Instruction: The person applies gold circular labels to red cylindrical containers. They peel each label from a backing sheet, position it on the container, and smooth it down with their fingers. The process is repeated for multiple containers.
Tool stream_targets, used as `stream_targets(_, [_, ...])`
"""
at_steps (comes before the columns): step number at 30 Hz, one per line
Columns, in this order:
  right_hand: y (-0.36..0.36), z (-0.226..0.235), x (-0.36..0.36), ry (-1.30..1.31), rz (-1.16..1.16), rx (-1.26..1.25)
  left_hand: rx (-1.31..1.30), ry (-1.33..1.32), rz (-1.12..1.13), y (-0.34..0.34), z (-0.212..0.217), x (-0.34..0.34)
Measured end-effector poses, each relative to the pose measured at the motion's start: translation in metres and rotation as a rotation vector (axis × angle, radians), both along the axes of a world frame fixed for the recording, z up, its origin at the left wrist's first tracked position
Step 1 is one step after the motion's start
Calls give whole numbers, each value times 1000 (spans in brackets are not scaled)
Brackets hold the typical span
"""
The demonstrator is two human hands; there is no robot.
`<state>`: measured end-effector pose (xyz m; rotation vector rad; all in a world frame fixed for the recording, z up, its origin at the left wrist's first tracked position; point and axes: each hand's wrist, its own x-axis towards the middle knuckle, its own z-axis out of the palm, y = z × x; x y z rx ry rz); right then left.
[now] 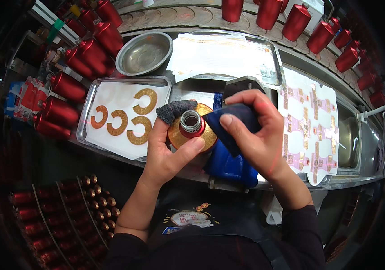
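Note:
My left hand [167,155] is wrapped round a red bottle [194,133], seen from above with its threaded metal mouth uncapped. A gold ring-shaped label [208,136] lies around the neck, on the shoulder. Dark knitted fabric [176,110] covers a finger of this hand. Pinched between thumb and fingers of my right hand [262,139] is a dark blue flat piece [223,129], perhaps a cloth or a scraper. Its edge meets the right side of the bottle's shoulder. Beneath my hands lies a bright blue cloth or pad [230,166].
A tray [83,123] at left carries a sheet with several gold C-shaped labels [119,122]. Behind are a metal bowl [144,53] and stacked white sheets [215,54]. A pink-and-gold label sheet [309,130] lies at right, beside a sink [349,139]. Red bottles [270,14] line the curved conveyor [188,19].

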<state>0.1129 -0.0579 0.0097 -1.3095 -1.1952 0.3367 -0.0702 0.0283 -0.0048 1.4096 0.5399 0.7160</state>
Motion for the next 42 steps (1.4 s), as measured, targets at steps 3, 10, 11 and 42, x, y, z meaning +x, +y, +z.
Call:
stream_targets(3, [7, 4, 11, 207, -57, -238, -22, 46, -17, 1, 1, 0])
stream_targets(10, [44, 22, 30, 93, 36, -485, -72, -60, -29, 0, -1, -1])
stream_targets(11, [45, 22, 30, 155, 229, -372, -41, -49, -28, 1, -1, -1])
stream_targets(42, [14, 35, 15, -593, 359, 174, 276, 92, -75, 29, 0, -6])
